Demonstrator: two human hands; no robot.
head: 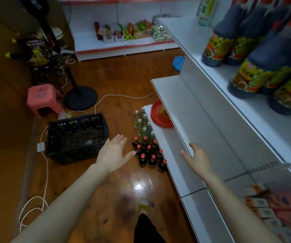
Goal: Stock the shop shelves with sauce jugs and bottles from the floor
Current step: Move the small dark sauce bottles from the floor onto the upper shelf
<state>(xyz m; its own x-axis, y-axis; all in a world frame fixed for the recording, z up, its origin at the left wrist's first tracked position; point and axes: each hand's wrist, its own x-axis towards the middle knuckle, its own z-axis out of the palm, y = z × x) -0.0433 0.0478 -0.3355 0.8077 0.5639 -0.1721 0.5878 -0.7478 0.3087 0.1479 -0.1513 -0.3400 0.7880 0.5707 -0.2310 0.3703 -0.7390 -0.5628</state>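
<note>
Floor (120, 79) with crate (76, 137) near bottles (148, 153)

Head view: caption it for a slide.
Open left hand near floor bottles, open right hand at shelf edge, jugs above.

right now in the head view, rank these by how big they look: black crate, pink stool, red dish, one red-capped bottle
1. black crate
2. pink stool
3. red dish, partly hidden by the shelf, so unsure against the stool
4. red-capped bottle

We are in a small shop: white shelves (185, 123) carry dark sauce jugs (218, 44), packaged snacks (134, 31) line the far rack, and bottles (148, 155) stand on the floor.
</note>
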